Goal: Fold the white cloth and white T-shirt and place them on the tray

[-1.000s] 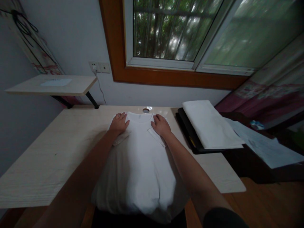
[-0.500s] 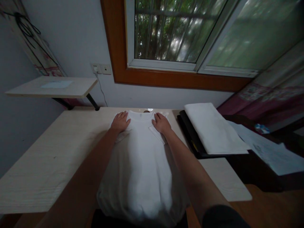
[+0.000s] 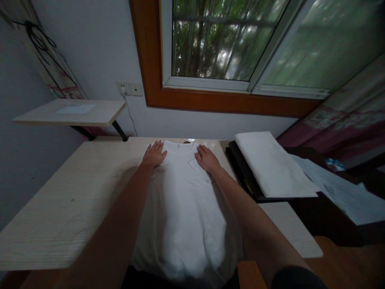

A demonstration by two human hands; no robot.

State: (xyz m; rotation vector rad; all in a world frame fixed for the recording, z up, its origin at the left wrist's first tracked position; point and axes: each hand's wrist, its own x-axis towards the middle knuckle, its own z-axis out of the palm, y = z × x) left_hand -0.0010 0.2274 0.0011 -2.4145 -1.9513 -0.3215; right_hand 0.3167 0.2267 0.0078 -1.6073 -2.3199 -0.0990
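Observation:
A white T-shirt (image 3: pixel 185 200) lies spread on the pale wooden desk (image 3: pixel 75 200), its neckline at the far edge and its hem hanging over the near edge. My left hand (image 3: pixel 154 153) rests flat on the shirt's left shoulder, fingers stretched forward and thumb apart. On the opposite shoulder lies my right hand (image 3: pixel 207 158), palm down, its fingers extended close together. Both hands press on the cloth without gripping it. A sleeve is folded inward below each hand, partly covered by the forearms.
Right of the shirt, folded white cloth or paper (image 3: pixel 270 164) sits on a black folder-like object (image 3: pixel 240 168). A raised shelf (image 3: pixel 105 114) with a paper sheet stands at the back left. Loose papers (image 3: pixel 339 188) lie on a dark surface at the right. A window (image 3: pixel 222 44) is behind the desk.
The view has shifted slightly. My left hand's fingers look a little more spread on the shoulder; the right hand stays in place. The shirt lies as before.

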